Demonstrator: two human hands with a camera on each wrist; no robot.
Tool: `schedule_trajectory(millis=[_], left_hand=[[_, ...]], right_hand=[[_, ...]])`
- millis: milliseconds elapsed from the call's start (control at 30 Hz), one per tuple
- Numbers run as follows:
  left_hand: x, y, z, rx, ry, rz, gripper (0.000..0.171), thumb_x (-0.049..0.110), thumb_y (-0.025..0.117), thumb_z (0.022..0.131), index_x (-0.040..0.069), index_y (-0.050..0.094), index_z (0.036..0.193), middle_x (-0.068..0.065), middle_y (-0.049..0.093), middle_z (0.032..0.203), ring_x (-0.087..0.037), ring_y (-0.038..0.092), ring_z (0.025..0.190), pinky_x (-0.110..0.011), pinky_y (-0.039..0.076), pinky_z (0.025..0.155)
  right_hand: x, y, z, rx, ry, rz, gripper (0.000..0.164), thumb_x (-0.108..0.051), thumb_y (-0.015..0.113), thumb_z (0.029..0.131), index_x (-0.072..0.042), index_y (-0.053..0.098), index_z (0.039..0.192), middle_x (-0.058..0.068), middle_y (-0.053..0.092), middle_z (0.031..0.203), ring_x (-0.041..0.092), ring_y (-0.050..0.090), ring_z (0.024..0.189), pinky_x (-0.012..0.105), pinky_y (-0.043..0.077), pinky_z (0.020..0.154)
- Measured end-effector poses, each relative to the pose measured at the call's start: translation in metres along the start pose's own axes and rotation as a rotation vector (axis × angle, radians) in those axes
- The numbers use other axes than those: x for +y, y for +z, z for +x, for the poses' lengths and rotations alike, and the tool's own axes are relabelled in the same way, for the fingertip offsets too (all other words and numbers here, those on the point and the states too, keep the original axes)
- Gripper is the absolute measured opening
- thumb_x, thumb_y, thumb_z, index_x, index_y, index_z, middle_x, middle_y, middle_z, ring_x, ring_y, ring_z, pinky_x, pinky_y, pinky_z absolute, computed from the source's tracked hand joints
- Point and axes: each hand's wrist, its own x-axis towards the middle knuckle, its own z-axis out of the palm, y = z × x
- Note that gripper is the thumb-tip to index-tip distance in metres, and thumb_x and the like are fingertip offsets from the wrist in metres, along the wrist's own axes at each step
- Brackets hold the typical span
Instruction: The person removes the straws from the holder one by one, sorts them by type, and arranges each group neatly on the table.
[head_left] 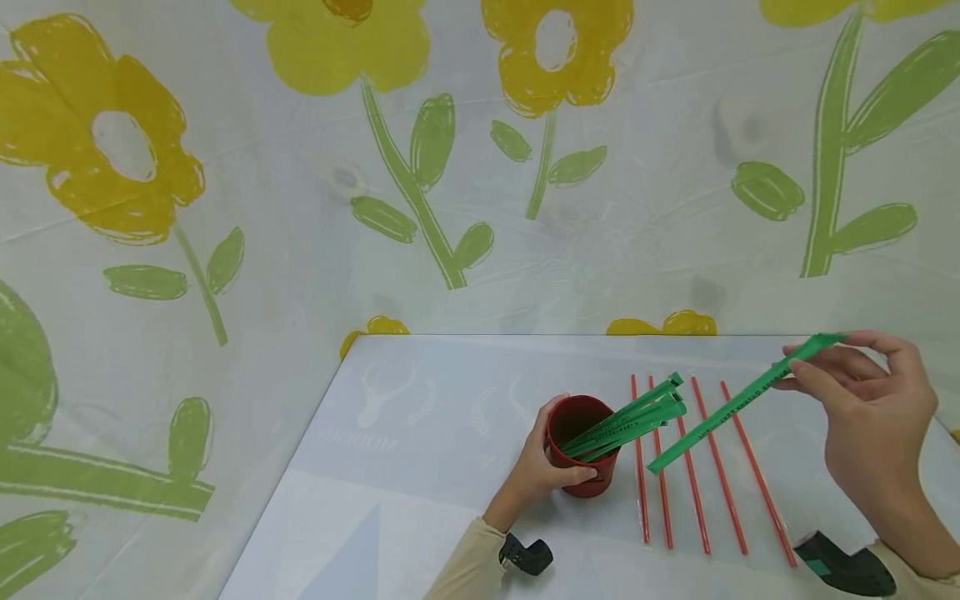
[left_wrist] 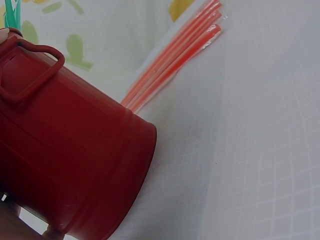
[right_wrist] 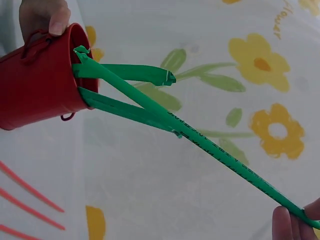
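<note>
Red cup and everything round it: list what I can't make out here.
Green strips in the red cup, head view: lower ends hidden by the cup's wall.
Lettering on the held green strip, right wrist view: too small and blurred to read.
Right hand, right wrist view: mostly cut off by the picture's lower right corner.
Red sticks, left wrist view: one end hidden behind the cup.

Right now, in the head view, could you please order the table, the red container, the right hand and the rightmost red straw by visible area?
1. Table
2. Right hand
3. Red container, partly covered
4. Rightmost red straw, long but thin
</note>
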Motion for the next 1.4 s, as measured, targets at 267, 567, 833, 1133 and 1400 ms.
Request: schedule_trajectory(millis=[267, 567, 833, 1133, 1400], left_hand=[[-0.027, -0.002, 0.001, 0.023, 0.021, 0.009, 0.088, 0.023, 0.076, 0.078, 0.018, 0.022, 0.147, -0.008, 0.04, 0.142, -0.031, 0.036, 0.13, -0.037, 0.046, 0.095], [-0.034, -0.003, 0.001, 0.03, 0.069, 0.004, 0.089, 0.029, 0.078, 0.076, 0.017, 0.023, 0.146, -0.01, 0.04, 0.142, -0.035, 0.037, 0.129, -0.038, 0.047, 0.094], [-0.034, -0.004, 0.002, 0.02, 0.067, -0.002, 0.089, 0.028, 0.078, 0.076, 0.019, 0.023, 0.146, -0.009, 0.04, 0.142, -0.036, 0.035, 0.129, -0.039, 0.046, 0.095], [-0.035, -0.004, 0.002, 0.021, 0.056, 0.001, 0.088, 0.031, 0.078, 0.076, 0.023, 0.025, 0.145, -0.005, 0.041, 0.141, -0.031, 0.037, 0.129, -0.036, 0.046, 0.094], [-0.035, -0.005, 0.002, 0.007, 0.032, -0.012, 0.087, 0.028, 0.077, 0.077, 0.023, 0.024, 0.145, -0.003, 0.04, 0.142, -0.026, 0.037, 0.129, -0.035, 0.046, 0.094]], right_hand=[[0.008, -0.01, 0.003, 0.018, 0.055, -0.062, 0.037, 0.02, 0.058, 0.081, 0.002, 0.052, 0.113, 0.013, 0.066, 0.093, 0.017, 0.066, 0.08, 0.021, 0.054, 0.061], [0.015, -0.018, 0.005, 0.009, 0.077, -0.166, 0.036, 0.018, 0.059, 0.082, 0.003, 0.057, 0.114, 0.009, 0.066, 0.094, 0.013, 0.065, 0.08, 0.018, 0.053, 0.061], [0.018, -0.025, 0.009, 0.02, 0.089, -0.264, 0.034, 0.015, 0.06, 0.083, 0.0, 0.059, 0.114, 0.003, 0.067, 0.094, 0.008, 0.065, 0.078, 0.014, 0.052, 0.062], [0.024, -0.03, 0.014, 0.007, 0.093, -0.371, 0.035, 0.014, 0.058, 0.084, -0.002, 0.06, 0.115, 0.001, 0.063, 0.097, 0.005, 0.063, 0.078, 0.012, 0.051, 0.062], [0.032, -0.035, 0.018, -0.028, 0.09, -0.638, 0.036, 0.009, 0.057, 0.087, -0.007, 0.06, 0.119, -0.008, 0.058, 0.099, -0.005, 0.06, 0.077, 0.008, 0.048, 0.066]])
